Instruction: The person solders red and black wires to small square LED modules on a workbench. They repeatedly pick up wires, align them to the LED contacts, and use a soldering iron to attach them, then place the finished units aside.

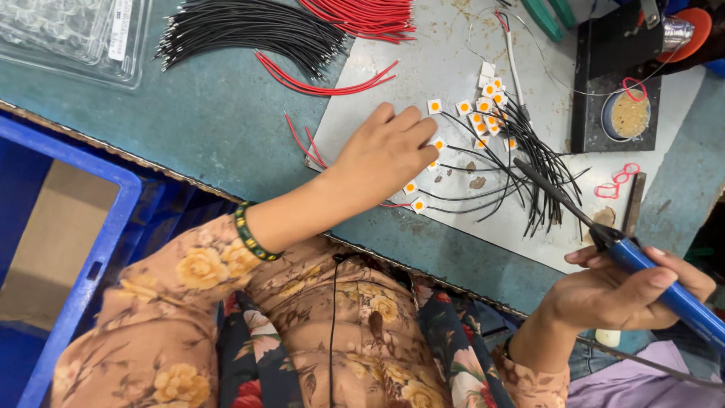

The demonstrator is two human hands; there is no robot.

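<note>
My left hand (381, 155) rests palm down on a grey work mat (423, 68), its fingertips on small white square chips with orange centres (487, 113). Several of these chips have thin black wires (529, 151) attached and lie in a loose heap right of the hand. My right hand (623, 291) grips a blue-handled soldering iron (664, 283); its dark tip (521, 164) points up-left over the black wires, near the chips.
Bundles of black wires (249, 30) and red wires (362, 15) lie at the top. A clear plastic tray (68, 38) sits top left. A black stand with a round tin (625, 115) stands at right. A blue crate (83, 279) sits below the table edge.
</note>
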